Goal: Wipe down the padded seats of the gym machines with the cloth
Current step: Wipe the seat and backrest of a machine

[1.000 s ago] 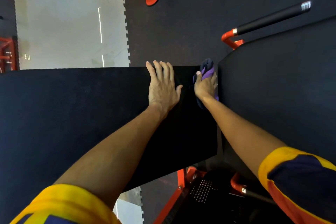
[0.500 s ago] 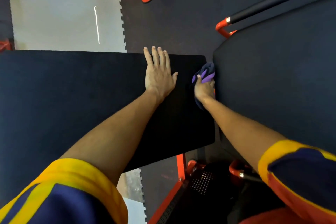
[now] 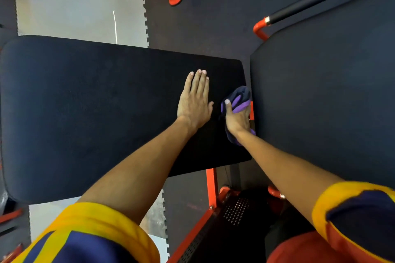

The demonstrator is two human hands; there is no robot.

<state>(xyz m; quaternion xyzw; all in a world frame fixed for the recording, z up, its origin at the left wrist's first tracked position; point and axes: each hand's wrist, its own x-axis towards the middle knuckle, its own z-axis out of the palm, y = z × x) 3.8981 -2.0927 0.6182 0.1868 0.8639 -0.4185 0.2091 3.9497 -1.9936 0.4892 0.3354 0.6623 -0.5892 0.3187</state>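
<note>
The left hand (image 3: 195, 100) lies flat on the long seat pad (image 3: 96, 113), fingers straight and together, holding nothing. Just beside it, the right hand (image 3: 237, 118) is curled round a bunched purple and dark cloth (image 3: 239, 97), pressing it on the right end of that pad, at the narrow gap before the second pad (image 3: 320, 102) that fills the right of the frame. An orange frame (image 3: 211, 186) shows below the pads, and a black handle bar (image 3: 303, 3) crosses the upper right over the dark floor mat (image 3: 213, 17).

The wiping looks to be under way on the long pad's right end. No damp streak or mark shows on either pad, so how much has been cleaned cannot be told. The near part of that end is probably left to do, and the second pad may be as well.

A second ago the cloth poked past the pad's far edge and the left fingertips reached that edge. Now both sit well in from it, about midway across, so the stroke has come back toward the person. The pad's rounded left end has also come into view.
</note>
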